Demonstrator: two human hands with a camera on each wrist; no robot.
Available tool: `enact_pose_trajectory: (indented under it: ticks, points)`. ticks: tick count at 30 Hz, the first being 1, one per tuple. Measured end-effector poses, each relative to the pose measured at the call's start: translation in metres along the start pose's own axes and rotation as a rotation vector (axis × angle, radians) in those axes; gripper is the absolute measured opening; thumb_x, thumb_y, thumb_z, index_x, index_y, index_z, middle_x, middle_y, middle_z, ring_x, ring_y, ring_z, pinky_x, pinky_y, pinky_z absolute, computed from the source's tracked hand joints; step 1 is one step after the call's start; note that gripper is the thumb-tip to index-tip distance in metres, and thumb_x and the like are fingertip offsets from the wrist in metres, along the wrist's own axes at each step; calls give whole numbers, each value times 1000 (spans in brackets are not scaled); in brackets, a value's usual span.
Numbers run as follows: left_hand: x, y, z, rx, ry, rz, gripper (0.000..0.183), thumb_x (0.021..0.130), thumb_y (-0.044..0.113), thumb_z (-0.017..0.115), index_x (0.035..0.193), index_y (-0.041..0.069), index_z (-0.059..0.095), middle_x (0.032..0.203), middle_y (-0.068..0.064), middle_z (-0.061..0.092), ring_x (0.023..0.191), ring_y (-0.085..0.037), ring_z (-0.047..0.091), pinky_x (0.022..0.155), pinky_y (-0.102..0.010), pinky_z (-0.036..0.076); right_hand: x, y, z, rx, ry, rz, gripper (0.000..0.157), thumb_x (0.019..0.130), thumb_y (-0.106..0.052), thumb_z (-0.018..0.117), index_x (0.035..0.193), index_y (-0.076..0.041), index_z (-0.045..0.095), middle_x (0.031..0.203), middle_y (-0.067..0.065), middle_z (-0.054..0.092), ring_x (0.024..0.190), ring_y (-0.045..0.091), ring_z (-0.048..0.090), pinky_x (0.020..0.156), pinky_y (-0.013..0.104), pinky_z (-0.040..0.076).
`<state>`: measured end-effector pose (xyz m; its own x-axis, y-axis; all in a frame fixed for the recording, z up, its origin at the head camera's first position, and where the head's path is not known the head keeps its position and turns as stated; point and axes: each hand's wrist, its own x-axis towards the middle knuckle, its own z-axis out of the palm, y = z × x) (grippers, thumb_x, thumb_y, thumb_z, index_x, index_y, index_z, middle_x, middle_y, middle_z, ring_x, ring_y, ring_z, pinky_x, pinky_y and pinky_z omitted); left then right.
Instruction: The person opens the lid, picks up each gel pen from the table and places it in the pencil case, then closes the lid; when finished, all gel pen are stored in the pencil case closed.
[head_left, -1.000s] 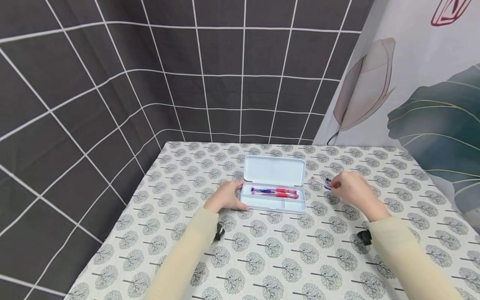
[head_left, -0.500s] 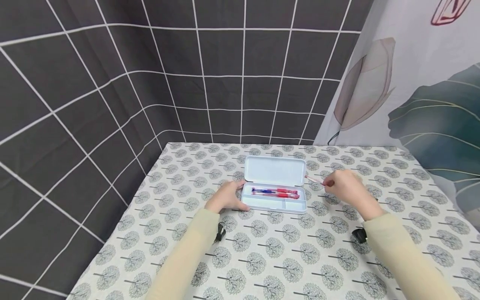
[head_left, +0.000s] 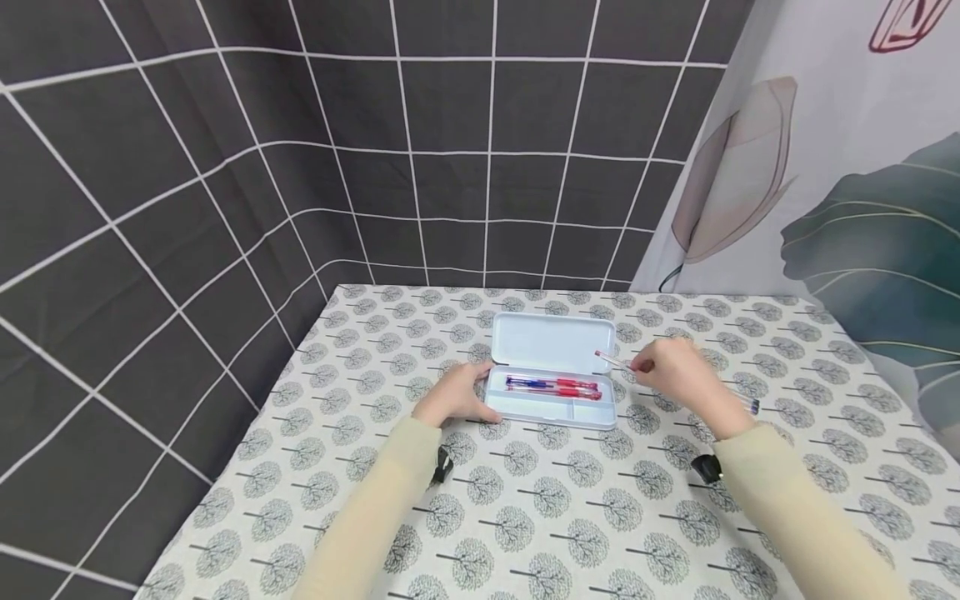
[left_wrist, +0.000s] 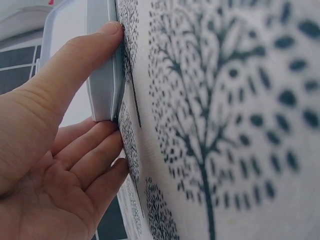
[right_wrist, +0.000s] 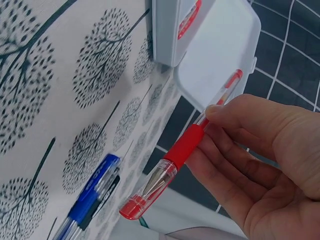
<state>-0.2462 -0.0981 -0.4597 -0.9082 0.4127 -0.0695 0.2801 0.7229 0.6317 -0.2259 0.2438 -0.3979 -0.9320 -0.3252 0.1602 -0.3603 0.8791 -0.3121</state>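
Note:
A pale blue pencil case (head_left: pixel 517 407) lies with its lid (head_left: pixel 553 342) raised in the head view; a blue pen (head_left: pixel 525 384) and red pens (head_left: pixel 581 393) sit in its long rear compartment. My left hand (head_left: pixel 457 394) grips the case's left end, thumb along the front wall and fingers at the end, as the left wrist view shows. Between thumb and fingers, my right hand (head_left: pixel 681 373) pinches a capped red gel pen (right_wrist: pixel 185 145) just right of the lid. The pen's thin end points toward the case.
A blue pen (right_wrist: pixel 92 192) and a black pen (right_wrist: pixel 102 200) lie on the tree-patterned tablecloth (head_left: pixel 540 525) under the right wrist. Dark gridded cloth (head_left: pixel 442 100) hangs behind and left; a leaf-print curtain (head_left: pixel 825 167) hangs at the right.
My right hand has carried the red pen leftward to the case's lid, uncovering pens on the cloth behind it. The left hand keeps its hold on the case.

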Motion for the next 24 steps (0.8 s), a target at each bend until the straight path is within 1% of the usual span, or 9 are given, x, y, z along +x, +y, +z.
enact_pose_trajectory:
  ticks: [4,10,15,19,24]
  points:
    - [0,0,0,-9,-2,1,90,58,26,94,138,14,54,128,-7,65,111,-25,61,106,-45,46,4,-6,2,9,-6,-10,11,79,-2,72,88,0,76,84,16,75,74,25,70,70,41,60]
    - [0,-1,0,-7,-1,0,91,59,26,93,139,14,53,131,-7,64,116,-26,60,108,-45,44,7,-11,5,16,-7,-39,12,78,1,70,87,-1,77,84,14,75,74,25,70,71,41,60]
    - [1,-1,1,-10,0,-5,92,58,26,94,139,15,53,132,-7,63,117,-26,60,109,-44,44,10,-15,7,-14,-5,-63,11,78,0,70,86,-2,77,82,12,75,72,23,70,69,40,60]
    - [1,-2,1,-8,0,-1,89,58,27,94,138,16,55,130,-5,65,114,-25,61,108,-44,45,14,-19,9,-32,-21,-57,10,78,-2,71,86,-3,77,81,10,75,71,21,69,69,39,59]
    - [2,-2,1,-3,2,8,88,58,27,93,136,16,55,128,-5,66,112,-24,61,106,-44,46,17,-23,14,-8,-32,-47,10,78,-2,72,87,-2,77,84,12,75,72,22,69,69,39,59]
